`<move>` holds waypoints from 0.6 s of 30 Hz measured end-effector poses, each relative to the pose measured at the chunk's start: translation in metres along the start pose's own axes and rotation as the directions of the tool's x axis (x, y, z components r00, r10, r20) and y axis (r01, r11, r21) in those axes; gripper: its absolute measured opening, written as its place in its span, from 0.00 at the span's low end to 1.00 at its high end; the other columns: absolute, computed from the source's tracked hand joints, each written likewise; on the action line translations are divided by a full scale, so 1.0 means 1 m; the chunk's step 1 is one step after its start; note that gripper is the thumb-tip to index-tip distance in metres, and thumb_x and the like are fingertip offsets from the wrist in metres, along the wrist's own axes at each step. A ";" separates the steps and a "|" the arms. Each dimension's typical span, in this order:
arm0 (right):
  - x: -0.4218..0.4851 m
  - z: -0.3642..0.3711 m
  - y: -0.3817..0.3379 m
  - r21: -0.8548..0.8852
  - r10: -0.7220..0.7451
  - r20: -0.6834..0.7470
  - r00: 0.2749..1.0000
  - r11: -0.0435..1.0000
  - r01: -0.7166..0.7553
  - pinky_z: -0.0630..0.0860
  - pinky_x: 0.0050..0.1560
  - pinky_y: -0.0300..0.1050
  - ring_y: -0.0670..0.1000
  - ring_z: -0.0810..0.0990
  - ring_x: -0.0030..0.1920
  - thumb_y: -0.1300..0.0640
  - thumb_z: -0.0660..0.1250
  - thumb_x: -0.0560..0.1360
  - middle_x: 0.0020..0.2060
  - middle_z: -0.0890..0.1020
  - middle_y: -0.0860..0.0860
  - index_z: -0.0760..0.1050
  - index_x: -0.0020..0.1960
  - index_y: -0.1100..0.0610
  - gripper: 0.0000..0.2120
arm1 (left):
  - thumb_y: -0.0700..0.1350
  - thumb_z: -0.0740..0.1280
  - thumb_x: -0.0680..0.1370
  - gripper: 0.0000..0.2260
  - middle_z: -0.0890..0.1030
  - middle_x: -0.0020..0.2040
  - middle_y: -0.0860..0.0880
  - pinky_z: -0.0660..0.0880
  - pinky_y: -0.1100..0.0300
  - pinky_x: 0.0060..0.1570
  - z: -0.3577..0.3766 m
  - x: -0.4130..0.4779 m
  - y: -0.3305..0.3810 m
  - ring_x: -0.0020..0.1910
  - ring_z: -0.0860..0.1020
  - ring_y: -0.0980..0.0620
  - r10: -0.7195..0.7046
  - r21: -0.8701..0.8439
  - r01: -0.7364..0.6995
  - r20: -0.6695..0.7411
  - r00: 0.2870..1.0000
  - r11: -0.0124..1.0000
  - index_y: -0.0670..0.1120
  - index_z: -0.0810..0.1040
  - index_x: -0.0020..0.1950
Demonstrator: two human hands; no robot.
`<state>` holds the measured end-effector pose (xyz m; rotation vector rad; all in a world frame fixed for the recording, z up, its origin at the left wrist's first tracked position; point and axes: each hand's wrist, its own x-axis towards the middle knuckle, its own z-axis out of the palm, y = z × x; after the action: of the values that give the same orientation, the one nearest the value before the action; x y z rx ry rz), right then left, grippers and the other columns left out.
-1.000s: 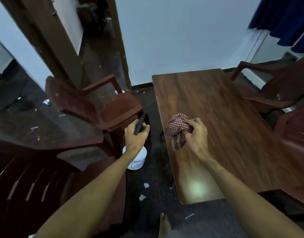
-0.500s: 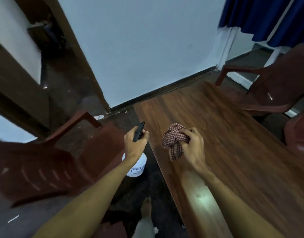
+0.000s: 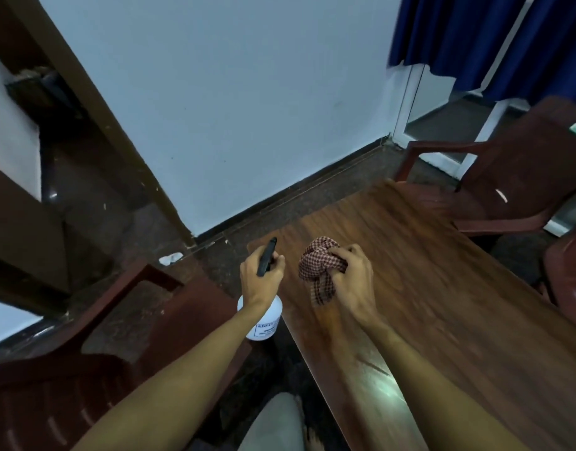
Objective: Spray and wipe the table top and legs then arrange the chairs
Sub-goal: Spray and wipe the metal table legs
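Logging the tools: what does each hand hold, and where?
The left hand holds the spray bottle by its black trigger head; the right hand grips the checked cloth, bunched in its fist.

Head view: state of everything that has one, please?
spray bottle: upright, gripped at its trigger head by left hand.
checked cloth: bunched, gripped by right hand over table top.
table top: wetness cannot be told.
left chair: upright, beside table.
right chair: upright, at table's far side.

Single head-worn wide-angle view, looking forward and down, close above the table [image 3: 459, 320] corner, wall [image 3: 231, 109] beyond
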<state>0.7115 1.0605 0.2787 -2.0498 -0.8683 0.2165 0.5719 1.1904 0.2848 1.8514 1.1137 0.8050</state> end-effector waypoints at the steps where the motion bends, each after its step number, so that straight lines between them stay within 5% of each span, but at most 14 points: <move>1: 0.002 0.000 -0.002 -0.008 -0.002 0.005 1.000 1.000 0.002 0.77 0.53 0.48 0.48 0.77 0.51 0.67 0.70 0.70 0.50 0.76 0.47 0.81 0.61 0.57 0.20 | 0.38 0.73 0.76 0.05 0.82 0.34 0.47 0.73 0.72 0.34 0.000 0.005 0.003 0.33 0.79 0.59 -0.003 -0.003 0.003 -0.001 1.000 1.000 0.43 0.80 0.41; 8: 0.027 0.011 -0.008 -0.015 0.014 -0.025 1.000 1.000 -0.015 0.73 0.52 0.40 0.49 0.78 0.51 0.68 0.68 0.70 0.50 0.77 0.48 0.83 0.59 0.57 0.19 | 0.40 0.73 0.76 0.05 0.82 0.33 0.48 0.76 0.65 0.33 0.001 0.039 0.016 0.30 0.79 0.55 -0.008 -0.034 0.008 -0.003 1.000 0.999 0.44 0.80 0.41; 18: 0.085 0.033 -0.013 -0.057 0.079 -0.054 0.995 0.995 -0.082 0.68 0.50 0.36 0.48 0.77 0.51 0.69 0.69 0.69 0.49 0.77 0.47 0.83 0.59 0.55 0.21 | 0.41 0.73 0.77 0.04 0.81 0.36 0.49 0.73 0.73 0.34 0.012 0.109 0.015 0.34 0.80 0.56 0.012 -0.056 -0.010 0.035 0.999 0.998 0.44 0.81 0.43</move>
<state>0.7529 1.1427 0.2830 -2.1387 -0.7692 0.1834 0.6317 1.2813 0.3040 1.8203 1.0494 0.7984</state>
